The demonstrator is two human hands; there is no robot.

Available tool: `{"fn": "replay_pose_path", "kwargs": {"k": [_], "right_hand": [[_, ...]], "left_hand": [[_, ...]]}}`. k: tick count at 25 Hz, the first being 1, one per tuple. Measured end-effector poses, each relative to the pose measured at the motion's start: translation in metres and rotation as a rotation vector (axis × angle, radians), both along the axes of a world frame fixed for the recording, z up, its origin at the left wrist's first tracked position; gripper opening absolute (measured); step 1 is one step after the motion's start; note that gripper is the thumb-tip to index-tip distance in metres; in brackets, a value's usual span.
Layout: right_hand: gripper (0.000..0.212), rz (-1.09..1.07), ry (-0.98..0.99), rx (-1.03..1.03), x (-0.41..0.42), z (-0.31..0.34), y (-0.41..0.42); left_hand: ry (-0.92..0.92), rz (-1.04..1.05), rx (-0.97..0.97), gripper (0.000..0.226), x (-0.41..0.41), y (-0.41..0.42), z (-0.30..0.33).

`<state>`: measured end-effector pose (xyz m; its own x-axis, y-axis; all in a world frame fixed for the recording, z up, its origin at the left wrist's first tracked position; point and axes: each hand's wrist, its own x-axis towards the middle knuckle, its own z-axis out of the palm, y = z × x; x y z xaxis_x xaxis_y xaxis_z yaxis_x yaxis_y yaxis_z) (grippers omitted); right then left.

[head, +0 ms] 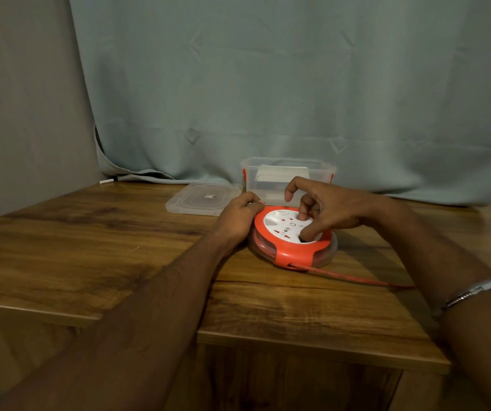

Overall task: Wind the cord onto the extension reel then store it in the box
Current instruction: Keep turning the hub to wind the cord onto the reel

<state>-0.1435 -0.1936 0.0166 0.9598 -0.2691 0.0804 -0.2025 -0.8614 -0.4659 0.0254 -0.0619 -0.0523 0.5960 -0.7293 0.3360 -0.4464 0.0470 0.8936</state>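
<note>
**Cord reel braced for winding, box waiting open behind**

While a length of red cord (357, 277) trails out across the worktop (90, 238) toward the right edge, a person steadies the round orange-and-white extension reel (293, 237) with both hands. The left hand (238, 218) is curled against the reel's left rim, gripping the housing, apparently to keep the body from spinning or sliding. The right hand (321, 209) reaches over from the other side, its fingers bent down onto the white socket face, where they seem to press into a recess of the turning centre; whether they pinch a knob cannot be told from this angle. That split of duties fits a winding action: one hand anchors, the other cranks.

The cord leaves through a slot at the reel's near edge and runs under the right forearm, so a good part of it looks unwound, and the winding step appears under way rather than finished. Just behind the reel stands the clear plastic box (321, 170), with red clips, its lid (202, 201) lying flat beside it to the left, presumably so the reel can go straight in. A bracelet (475, 290) shows on the right wrist, and a grey-green curtain (268, 84) hangs behind.
</note>
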Motion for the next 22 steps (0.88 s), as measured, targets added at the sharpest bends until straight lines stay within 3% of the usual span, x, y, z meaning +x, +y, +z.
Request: {"fn": "replay_pose_path", "kwargs": {"k": [11, 16, 22], "right_hand": [[0.054, -0.058, -0.003, -0.101, 0.004, 0.0, 0.006], [0.033, -0.074, -0.019, -0.203, 0.006, 0.0, 0.019], [0.041, -0.085, -0.035, -0.168, 0.009, -0.001, 0.019]], "left_hand": [[-0.002, 0.014, 0.016, 0.022, 0.001, -0.002, -0.001], [0.012, -0.005, -0.013, 0.022, 0.001, -0.001, -0.001], [-0.008, -0.008, -0.007, 0.024, 0.001, -0.001, -0.001]]}}
